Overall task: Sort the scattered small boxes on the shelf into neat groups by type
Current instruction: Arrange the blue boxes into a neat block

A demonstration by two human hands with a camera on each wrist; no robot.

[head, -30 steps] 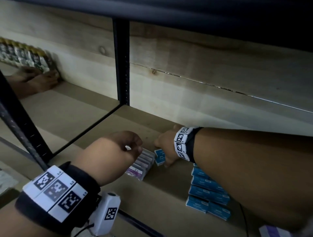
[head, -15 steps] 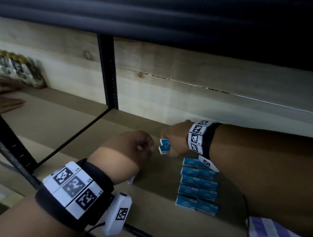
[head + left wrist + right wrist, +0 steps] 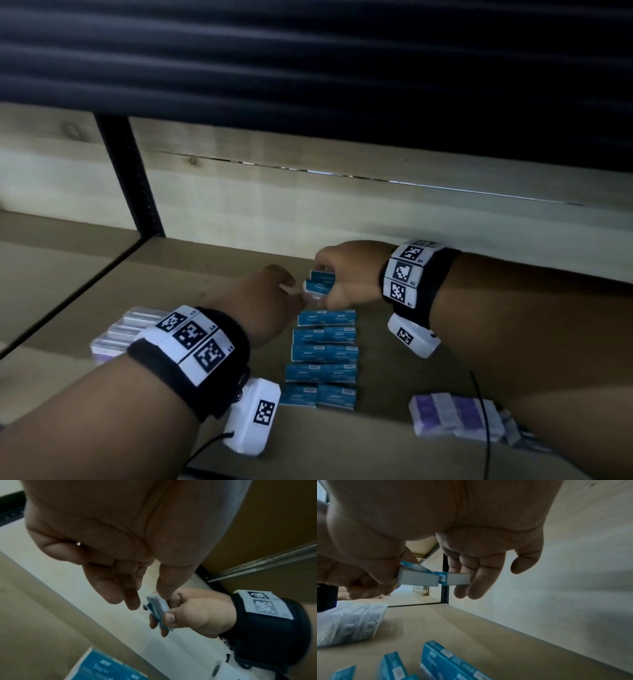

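Gripping blue boxes [image 3: 320,283], right hand [image 3: 346,274]; left hand [image 3: 120,563] empty, loose per wrist cam.

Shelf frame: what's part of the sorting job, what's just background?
Job:
- right hand gripping two blue boxes
- left hand reaching toward them, holding nothing
- blue box rows on the shelf
- purple-white boxes
- wrapped pale pack

Background:
- black upright post
- wooden back panel

A tan shelf board [image 3: 212,260] lies under the hands; behind them runs a pale plank back wall [image 3: 308,205] with a thin bright crack; a black perforated post [image 3: 130,178] stands to their left; above hangs a dark shelf underside [image 3: 308,68]; light is dim.
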